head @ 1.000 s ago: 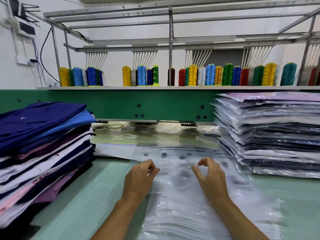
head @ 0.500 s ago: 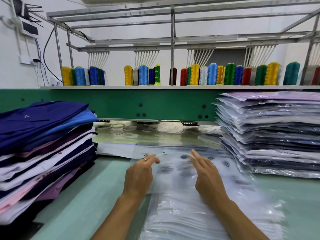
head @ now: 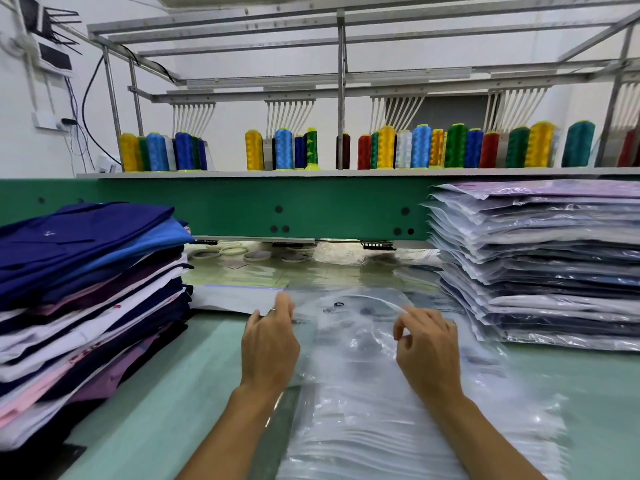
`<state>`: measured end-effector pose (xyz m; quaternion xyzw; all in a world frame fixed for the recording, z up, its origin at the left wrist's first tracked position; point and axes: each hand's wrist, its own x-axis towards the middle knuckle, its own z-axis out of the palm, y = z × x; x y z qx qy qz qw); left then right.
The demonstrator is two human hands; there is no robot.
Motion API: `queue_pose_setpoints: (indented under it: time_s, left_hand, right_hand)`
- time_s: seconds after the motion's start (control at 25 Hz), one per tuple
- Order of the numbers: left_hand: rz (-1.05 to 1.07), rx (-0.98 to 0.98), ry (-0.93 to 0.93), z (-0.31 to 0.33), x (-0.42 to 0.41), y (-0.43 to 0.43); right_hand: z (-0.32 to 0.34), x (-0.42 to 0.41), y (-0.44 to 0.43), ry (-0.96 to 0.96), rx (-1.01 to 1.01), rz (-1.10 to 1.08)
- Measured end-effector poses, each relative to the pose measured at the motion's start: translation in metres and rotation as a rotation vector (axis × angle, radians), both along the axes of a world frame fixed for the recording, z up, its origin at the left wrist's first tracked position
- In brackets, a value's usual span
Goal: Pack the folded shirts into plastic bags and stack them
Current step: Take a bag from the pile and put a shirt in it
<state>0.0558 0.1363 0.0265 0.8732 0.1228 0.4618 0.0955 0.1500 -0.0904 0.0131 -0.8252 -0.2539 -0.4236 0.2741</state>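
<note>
While the left hand (head: 270, 344) presses flat on the top bag (head: 349, 329), right hand (head: 427, 351) pinches its raised edge.

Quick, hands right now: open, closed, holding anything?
Left hand: open, straight fingers resting on the top plastic bag.
Right hand: closed, pinching that bag's raised lip.

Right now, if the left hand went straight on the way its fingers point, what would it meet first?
The left hand points forward past the plastic bag. First in line: the flat paper sheets, then probably the white rings under the green beam; depth is unclear.
</note>
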Motion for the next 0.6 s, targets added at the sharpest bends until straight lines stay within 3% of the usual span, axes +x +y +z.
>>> queue_pose_setpoints:
  time_s: [0.08, 0.32, 0.48, 0.6]
  left_hand:
    - [-0.001, -0.047, 0.165, 0.001, 0.000, 0.001]
    - [-0.295, -0.142, 0.551, -0.021, 0.001, -0.003]
    - [-0.248, -0.111, 0.639, -0.028, 0.001, -0.009]
    - [-0.253, -0.125, 0.678, -0.023, -0.003, -0.011]
  right_hand:
    - [-0.001, -0.001, -0.001, 0.052, -0.068, 0.118]
    - [-0.007, -0.004, 0.001, 0.382, -0.255, 0.309]
    - [-0.013, -0.002, 0.007, 0.472, -0.385, 0.168]
    - [-0.009, -0.002, 0.015, 0.561, -0.352, 0.030]
